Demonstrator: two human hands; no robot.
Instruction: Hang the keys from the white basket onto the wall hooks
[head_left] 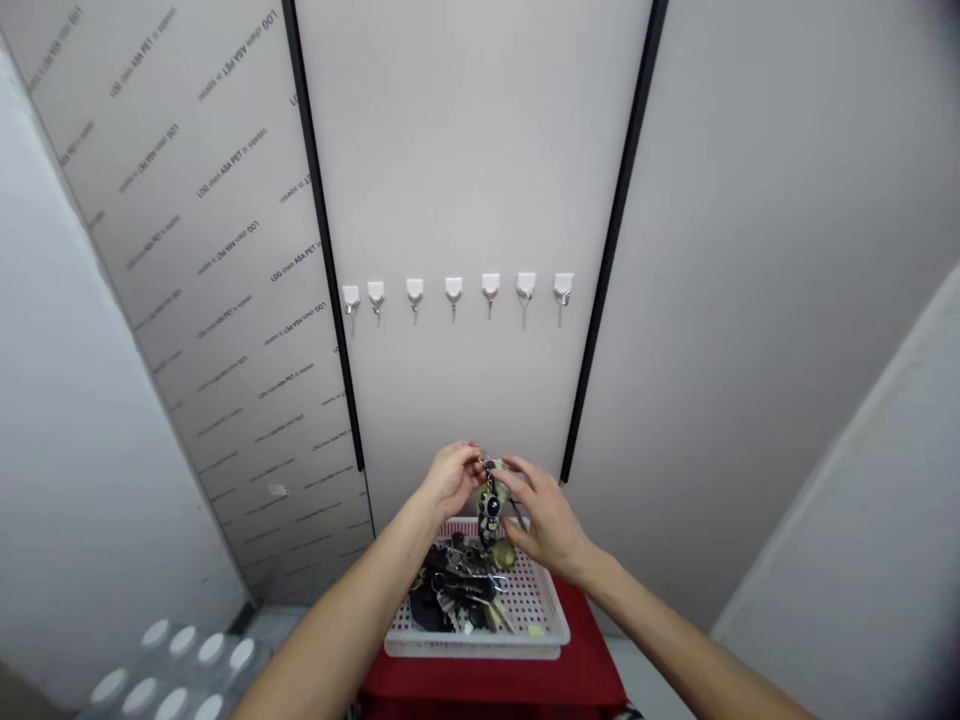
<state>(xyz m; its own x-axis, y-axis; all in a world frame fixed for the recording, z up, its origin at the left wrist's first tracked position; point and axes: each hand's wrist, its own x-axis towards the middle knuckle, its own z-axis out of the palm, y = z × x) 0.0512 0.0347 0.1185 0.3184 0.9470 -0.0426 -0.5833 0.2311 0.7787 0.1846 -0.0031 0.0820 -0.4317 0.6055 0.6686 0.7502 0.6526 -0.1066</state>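
Observation:
Over the far side of a white perforated basket (472,643), a keychain (490,505) with a dark, yellow-green charm hangs between my hands. My left hand (454,478) is closed in a pinch at the ring near its top. On the other side, my right hand (541,515) has its fingers apart and curved round the charm; whether they touch it is hard to tell. Below lies a heap of keys and dark key fobs (457,590) in the basket. A round yellowish piece (503,553) shows just under the charm.
A row of several white hooks (453,289) is fixed to the pale wall panel ahead, between two black strips (619,200). The basket stands on a red stool or table (510,680). White-capped bottles (176,670) stand at lower left.

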